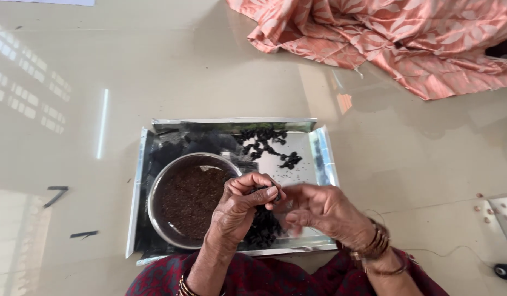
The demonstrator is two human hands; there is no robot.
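Over the tray's (141,164) near edge, your left hand (239,205) and right hand (319,208) pinched one dark pod (262,190) together; bowl (188,198) part-filled, pod pile (262,227) left.

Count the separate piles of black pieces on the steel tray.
2. One loose pile of black pieces lies at the far side of the rectangular steel tray; a denser heap sits under the left hand and right hand, partly hidden.

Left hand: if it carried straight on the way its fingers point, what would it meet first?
Probably the right hand: the left hand points its fingers rightward, fingertips almost touching it, a dark piece pinched between them.
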